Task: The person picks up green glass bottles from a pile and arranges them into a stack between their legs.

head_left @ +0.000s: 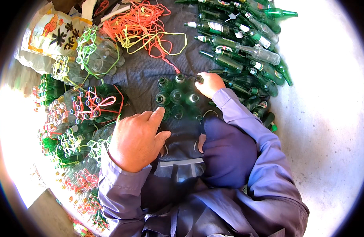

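Several green glass bottles (177, 95) stand upright in a tight block on dark cloth between my feet, mouths upward. My right hand (211, 83) closes its fingertips around the neck of the bottle (198, 79) at the far right corner. At the near left corner is my left hand (136, 136), its index finger against a bottle top and its thumb held apart. That finger partly hides the bottle there. An orange plastic strip (171, 64) runs from the far edge of the block toward a tangled heap of orange and yellow strips (132, 25).
Many loose green bottles (229, 43) lie piled at the far right, beside the pale floor (320, 118). Bundles of upright bottles tied with coloured strips (96, 103) line the left side. A printed sack (51, 33) lies at the far left.
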A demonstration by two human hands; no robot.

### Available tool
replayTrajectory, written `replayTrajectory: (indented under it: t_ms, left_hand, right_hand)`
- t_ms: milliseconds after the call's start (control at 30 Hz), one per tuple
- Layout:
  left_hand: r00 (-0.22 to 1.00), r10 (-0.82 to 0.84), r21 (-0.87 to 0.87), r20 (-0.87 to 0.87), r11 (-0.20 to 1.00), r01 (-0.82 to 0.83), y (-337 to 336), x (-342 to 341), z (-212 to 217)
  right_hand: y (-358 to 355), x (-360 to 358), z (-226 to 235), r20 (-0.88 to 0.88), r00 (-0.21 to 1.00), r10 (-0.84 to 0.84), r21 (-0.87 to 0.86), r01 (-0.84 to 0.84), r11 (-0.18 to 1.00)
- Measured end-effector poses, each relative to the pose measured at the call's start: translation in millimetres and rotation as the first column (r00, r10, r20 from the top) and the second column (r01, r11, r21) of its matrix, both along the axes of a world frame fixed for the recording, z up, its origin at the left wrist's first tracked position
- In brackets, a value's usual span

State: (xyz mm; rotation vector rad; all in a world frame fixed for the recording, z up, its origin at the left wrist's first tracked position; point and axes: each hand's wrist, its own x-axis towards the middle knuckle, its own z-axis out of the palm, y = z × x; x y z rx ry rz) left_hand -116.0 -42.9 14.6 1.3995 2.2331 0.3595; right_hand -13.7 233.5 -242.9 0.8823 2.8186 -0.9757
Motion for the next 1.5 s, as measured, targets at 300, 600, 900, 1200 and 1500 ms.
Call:
replayTrajectory:
  t_ms: [300, 600, 900, 1200, 1500]
  left_hand:
    - [1.000, 0.001, -0.007, -0.008, 1.000, -0.001, -1.2, 2.2, 1.8]
    - [0.999, -0.039, -0.008, -0.006, 0.999, 0.039, 2.0, 4.6, -2.1]
    - [1.000, -0.001, -0.042, 0.027, 0.999, 0.002, 8.1, 5.6, 2.2]
    - [0.999, -0.009, -0.066, 0.042, 0.998, 0.012, 13.2, 1.9, 1.7]
    - [0.999, -0.010, -0.058, 0.035, 0.998, 0.012, 18.7, 2.6, 0.2]
  right_hand:
    - [-0.4, 77.0, -47.9, 0.165, 0.981, -0.098, 0.029, 0.095, 0.995]
    - [-4.0, 119.5, -96.9, 0.243, 0.970, 0.028, 0.071, -0.046, 0.996]
    - [8.6, 58.7, -120.0, 0.334, 0.940, 0.065, 0.139, -0.117, 0.983]
    - [24.9, 52.8, -149.3, 0.453, 0.885, 0.110, 0.214, -0.228, 0.950]
    - [28.4, 50.4, -125.8, 0.511, 0.820, 0.257, 0.163, -0.386, 0.908]
